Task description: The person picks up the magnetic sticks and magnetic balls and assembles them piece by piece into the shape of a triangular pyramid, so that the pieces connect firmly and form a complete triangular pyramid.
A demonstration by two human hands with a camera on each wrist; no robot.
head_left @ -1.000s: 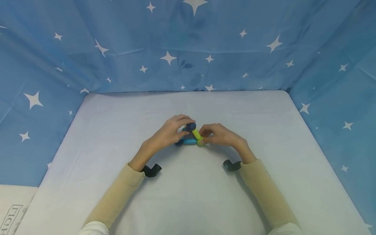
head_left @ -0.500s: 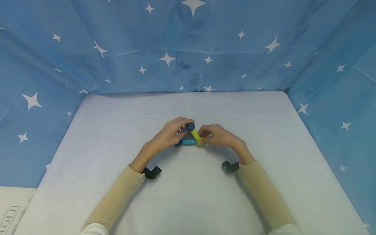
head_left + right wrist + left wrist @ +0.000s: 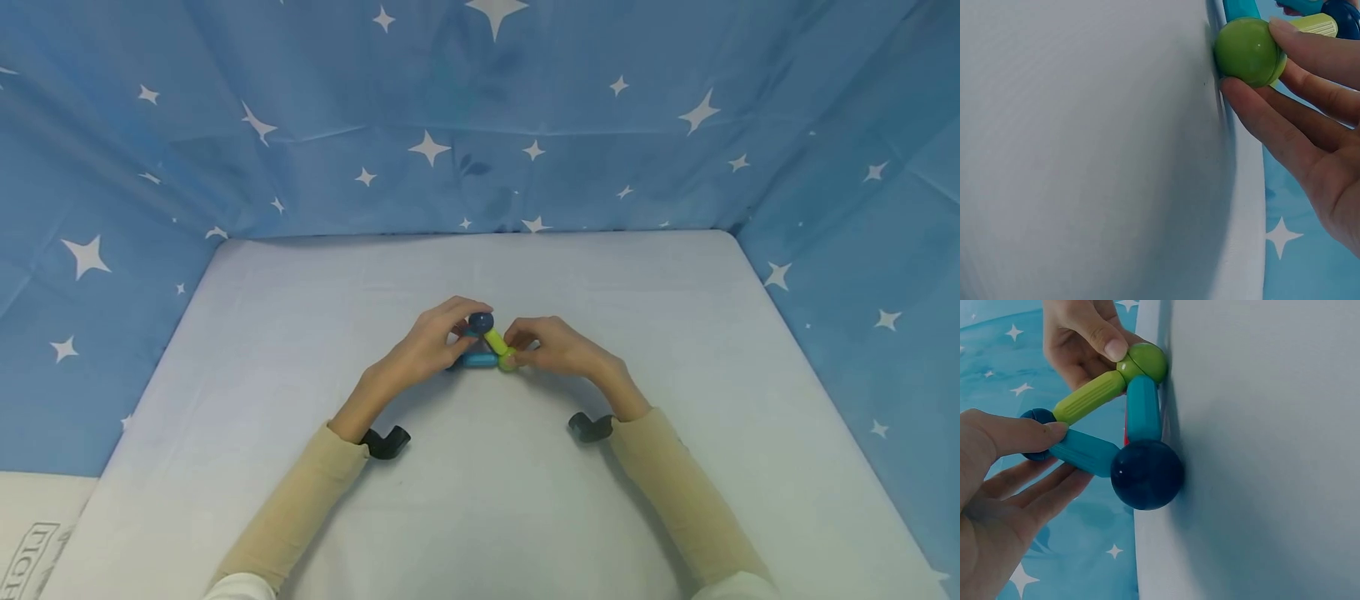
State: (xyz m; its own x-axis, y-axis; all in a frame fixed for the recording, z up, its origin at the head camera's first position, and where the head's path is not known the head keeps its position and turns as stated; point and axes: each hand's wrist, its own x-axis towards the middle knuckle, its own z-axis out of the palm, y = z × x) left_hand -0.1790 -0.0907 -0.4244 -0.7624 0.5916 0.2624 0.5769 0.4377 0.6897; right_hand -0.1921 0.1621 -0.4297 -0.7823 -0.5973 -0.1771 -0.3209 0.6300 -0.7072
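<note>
A triangle of magnetic sticks and balls stands on the white table, tilted up toward its top. My left hand (image 3: 431,337) pinches the top corner, thumb at the joint of a navy ball (image 3: 481,322) and a blue stick (image 3: 1085,452). With thumb and fingers my right hand (image 3: 558,343) grips the green ball (image 3: 1250,52) at the lower right corner. A lime stick (image 3: 1090,397) links green ball and top ball. Along the base lies another blue stick (image 3: 480,360), ending in a second navy ball (image 3: 1147,475) at the lower left. A sliver of red shows behind the base stick.
The white table (image 3: 480,500) spreads around the hands. A blue star-patterned curtain (image 3: 480,108) borders its back and sides. Black curved pieces, one by the left wrist (image 3: 386,443), one by the right, stick inward from the sleeves. A printed pale surface (image 3: 45,533) lies at the lower left.
The triangle and both hands have shifted very slightly left. Both hands keep their holds on the navy-ball corner and the green ball.
</note>
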